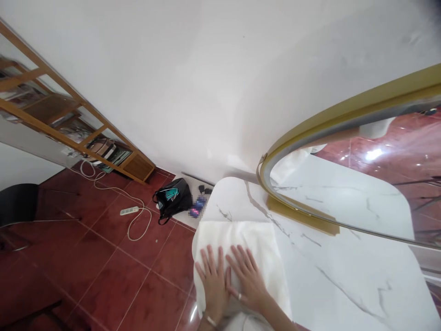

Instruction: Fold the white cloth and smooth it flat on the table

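My left hand (pixel 212 280) and my right hand (pixel 248 278) lie flat, side by side, on a white cloth (pixel 262 243) spread over the near left corner of a white marble-patterned table (pixel 344 276). The fingers of both hands are stretched out and slightly spread, pointing away from me. Neither hand holds anything. A ring shows on my right hand and a bracelet on my left wrist.
A large gold-framed oval mirror (pixel 330 124) stands on the table against the white wall. On the red tiled floor lie a black bag (pixel 173 198), a white power strip with its cord (pixel 129 211) and small dark items. A wooden shelf (pixel 69 124) and a black chair (pixel 19 202) stand at the left.
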Demonstrator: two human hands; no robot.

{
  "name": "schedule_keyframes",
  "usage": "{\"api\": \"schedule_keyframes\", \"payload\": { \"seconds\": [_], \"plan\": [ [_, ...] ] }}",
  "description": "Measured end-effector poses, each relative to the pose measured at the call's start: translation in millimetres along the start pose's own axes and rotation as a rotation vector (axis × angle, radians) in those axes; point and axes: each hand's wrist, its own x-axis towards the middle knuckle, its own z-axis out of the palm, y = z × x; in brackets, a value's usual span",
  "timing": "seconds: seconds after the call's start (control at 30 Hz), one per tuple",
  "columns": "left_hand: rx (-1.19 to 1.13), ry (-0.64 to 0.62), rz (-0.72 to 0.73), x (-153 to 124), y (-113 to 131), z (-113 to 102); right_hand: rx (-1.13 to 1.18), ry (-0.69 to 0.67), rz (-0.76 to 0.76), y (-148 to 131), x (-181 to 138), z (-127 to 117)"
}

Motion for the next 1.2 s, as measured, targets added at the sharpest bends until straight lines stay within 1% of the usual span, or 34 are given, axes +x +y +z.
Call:
{"api": "schedule_keyframes", "payload": {
  "seconds": [0.03, 0.1, 0.17, 0.27, 0.33, 0.4, 0.47, 0.53, 0.6, 0.67, 0.73, 0.8, 0.9, 0.97, 1.0, 1.07, 1.13, 1.2],
  "plan": [
    [-0.013, -0.024, 0.023, -5.1, 3.2, -1.0, -0.011, -0.02, 0.011, -1.9, -14.1, -1.6],
    [-0.051, -0.088, 0.075, -2.5, 11.0, -2.2, -0.034, -0.039, 0.032, 0.6, -33.8, -3.5],
    [-0.099, -0.152, 0.133, 12.7, 20.3, -1.5, -0.058, -0.042, 0.056, 10.0, -42.8, -3.8],
    [-0.164, -0.203, 0.24, 46.2, 35.6, 5.3, -0.1, -0.011, 0.119, 33.7, -40.1, -4.3],
    [-0.192, -0.198, 0.287, 71.6, 45.2, 13.3, -0.123, 0.036, 0.155, 54.4, -29.6, -7.4],
    [-0.201, -0.175, 0.304, 99.3, 52.9, 22.3, -0.134, 0.081, 0.172, 77.1, -12.6, -12.9],
    [-0.192, -0.158, 0.307, 129.3, 57.6, 30.4, -0.136, 0.108, 0.178, 98.6, 10.2, -19.5],
    [-0.166, -0.155, 0.301, 158.7, 57.9, 36.2, -0.134, 0.123, 0.203, 114.4, 36.4, -24.6],
    [-0.13, -0.155, 0.287, 182.1, 52.2, 38.4, -0.122, 0.132, 0.236, 120.2, 62.4, -26.0],
    [-0.092, -0.144, 0.269, 193.8, 40.0, 36.3, -0.105, 0.143, 0.282, 113.5, 83.9, -22.5],
    [-0.063, -0.117, 0.25, 191.0, 22.2, 30.1, -0.082, 0.156, 0.322, 95.2, 97.3, -14.7],
    [-0.043, -0.077, 0.222, 174.9, 1.9, 21.4, -0.05, 0.166, 0.315, 70.4, 100.6, -5.3],
    [-0.017, -0.015, 0.161, 136.1, -22.7, 8.8, -0.002, 0.156, 0.221, 36.6, 88.1, 4.4],
    [-0.008, 0.015, 0.117, 108.2, -27.9, 4.0, 0.022, 0.129, 0.148, 24.7, 70.5, 4.5],
    [-0.008, 0.022, 0.103, 94.9, -25.8, 3.1, 0.03, 0.114, 0.119, 23.0, 59.3, 2.7],
    [-0.019, 0.02, 0.102, 70.7, -10.9, 4.2, 0.033, 0.094, 0.091, 27.0, 31.3, -3.0],
    [-0.048, -0.009, 0.139, 49.4, 16.7, 8.4, 0.014, 0.098, 0.106, 38.9, -5.3, -9.7],
    [-0.101, -0.066, 0.194, 31.3, 53.4, 13.6, -0.024, 0.148, 0.184, 56.0, -51.4, -15.7]
  ]
}}
